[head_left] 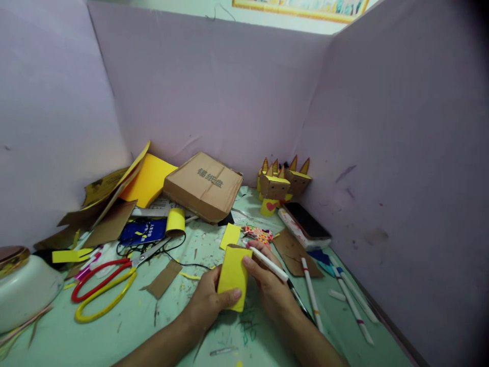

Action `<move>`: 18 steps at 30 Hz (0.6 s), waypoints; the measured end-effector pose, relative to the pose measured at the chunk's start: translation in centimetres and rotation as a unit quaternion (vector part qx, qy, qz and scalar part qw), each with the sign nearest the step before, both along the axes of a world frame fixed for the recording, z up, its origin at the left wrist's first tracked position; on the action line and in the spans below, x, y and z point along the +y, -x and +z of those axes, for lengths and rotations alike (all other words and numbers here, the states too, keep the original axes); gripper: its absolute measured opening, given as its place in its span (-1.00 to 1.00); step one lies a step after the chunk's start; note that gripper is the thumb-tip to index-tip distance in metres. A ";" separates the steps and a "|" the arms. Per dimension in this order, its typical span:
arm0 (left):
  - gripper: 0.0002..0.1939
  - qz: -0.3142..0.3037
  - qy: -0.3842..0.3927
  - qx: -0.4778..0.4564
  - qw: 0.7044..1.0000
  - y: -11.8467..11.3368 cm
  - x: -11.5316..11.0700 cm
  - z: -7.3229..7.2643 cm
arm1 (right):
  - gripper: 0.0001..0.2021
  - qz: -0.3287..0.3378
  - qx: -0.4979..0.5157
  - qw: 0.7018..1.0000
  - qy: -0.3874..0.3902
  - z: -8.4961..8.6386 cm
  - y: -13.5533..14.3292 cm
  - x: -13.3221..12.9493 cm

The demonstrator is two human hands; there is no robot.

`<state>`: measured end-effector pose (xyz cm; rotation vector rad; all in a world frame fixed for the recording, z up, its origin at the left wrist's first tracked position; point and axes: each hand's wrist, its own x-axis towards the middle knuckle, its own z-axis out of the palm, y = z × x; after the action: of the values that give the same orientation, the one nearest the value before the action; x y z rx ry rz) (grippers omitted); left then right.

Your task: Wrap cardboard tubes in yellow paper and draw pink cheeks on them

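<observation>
My left hand (208, 295) is closed around the lower left of a small yellow cardboard piece (233, 278), its thumb lying across the yellow face. The piece is held upright over the table, and brown cardboard shows at its top edge. On the right side, my right hand (273, 283) pinches the same piece with its thumb. A white marker (269, 261) rests in that right hand too, between thumb and fingers. Just behind the hands lie a flat yellow strip (230, 236) and a colourful patterned scrap (259, 234).
Red-and-yellow-handled scissors (105, 288) lie at left, near a yellow tube (175, 221). A cardboard box (204, 184) and yellow sheets (148, 178) stand behind. Cardboard animal figures (275, 187), a phone (307, 219) and several markers (353, 306) are at right. Lilac walls (214, 92) enclose the table.
</observation>
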<state>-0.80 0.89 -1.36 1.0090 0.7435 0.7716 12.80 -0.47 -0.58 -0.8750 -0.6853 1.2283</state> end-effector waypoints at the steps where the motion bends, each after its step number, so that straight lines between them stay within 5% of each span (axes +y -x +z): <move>1: -0.41 0.005 -0.001 0.007 1.000 0.0 0.0 0.0 | -0.59 0.000 -0.001 1.000 -0.001 0.0 0.0 0.0; 6: -0.55 -0.018 0.072 -0.079 0.994 0.8 0.3 0.6 | -0.65 -0.003 -0.001 1.000 -0.011 0.3 0.1 0.1; 12: -0.62 -0.134 0.188 -0.297 0.927 2.7 1.3 1.1 | -0.60 -0.024 0.077 0.997 0.010 0.9 -0.3 0.6; 18: -0.59 -0.153 0.193 -0.323 0.914 2.7 1.2 1.0 | -0.60 0.002 0.069 0.998 0.008 0.8 0.2 0.3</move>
<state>-3.47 2.14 -0.38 0.4426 0.1402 0.5974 12.61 -0.21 0.24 -0.7950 -0.5669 1.2862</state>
